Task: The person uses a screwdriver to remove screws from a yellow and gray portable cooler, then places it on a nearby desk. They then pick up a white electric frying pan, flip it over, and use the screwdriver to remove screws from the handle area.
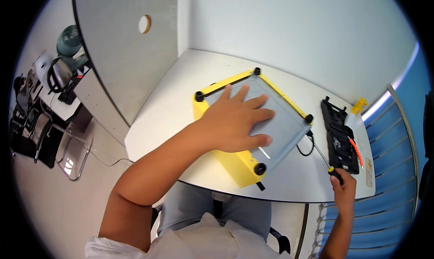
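I had my left hand (236, 123) spread, fingers apart, on one yellow box (284, 130) with four black feet (260, 169), atop the surface (162, 96); my right hand (345, 186) clamped one screwdriver (332, 170). One label (369, 172) was unreadable.

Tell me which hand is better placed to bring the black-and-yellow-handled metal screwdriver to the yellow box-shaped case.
The right hand, most likely: it holds the screwdriver, which points towards the case. The left hand is spread over the case's flat grey panel.
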Demonstrator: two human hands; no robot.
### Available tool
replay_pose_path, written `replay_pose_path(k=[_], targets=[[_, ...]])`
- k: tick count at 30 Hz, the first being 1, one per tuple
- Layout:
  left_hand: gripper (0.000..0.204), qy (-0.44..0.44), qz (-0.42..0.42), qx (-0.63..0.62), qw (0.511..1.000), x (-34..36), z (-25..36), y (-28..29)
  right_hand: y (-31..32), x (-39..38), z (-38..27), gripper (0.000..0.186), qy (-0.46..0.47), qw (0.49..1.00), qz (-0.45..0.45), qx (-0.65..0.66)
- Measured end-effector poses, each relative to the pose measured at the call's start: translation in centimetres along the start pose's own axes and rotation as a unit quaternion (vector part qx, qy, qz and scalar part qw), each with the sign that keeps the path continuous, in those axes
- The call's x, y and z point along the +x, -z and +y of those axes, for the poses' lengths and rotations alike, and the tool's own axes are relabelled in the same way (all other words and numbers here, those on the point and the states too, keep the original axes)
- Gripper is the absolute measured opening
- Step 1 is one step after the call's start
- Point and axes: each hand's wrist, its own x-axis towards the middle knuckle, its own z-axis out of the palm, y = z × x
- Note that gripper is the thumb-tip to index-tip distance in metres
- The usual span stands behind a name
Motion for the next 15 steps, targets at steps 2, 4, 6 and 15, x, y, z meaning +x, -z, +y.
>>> replay_pose_path(k=[2,4,6,15], targets=[[0.057,0.001,0.006,-0.003,1.000,-0.3,-0.1,-0.1,0.4,0.9,-0.2,0.012,-0.124,0.969,-0.122,0.177],[0.056,0.002,0.023,-0.004,1.000,-0.4,-0.2,-0.4,0.5,1.3,-0.8,0.015,-0.164,0.953,-0.153,0.205],[0.054,-0.008,0.027,0.002,1.000,-0.4,-0.3,-0.5,-0.2,0.8,-0.5,0.021,-0.124,0.968,-0.103,0.192],[0.053,0.016,-0.014,-0.052,0.998,-0.7,0.3,1.1,-1.0,-1.4,-2.5,0.032,0.130,0.949,0.073,-0.277]])
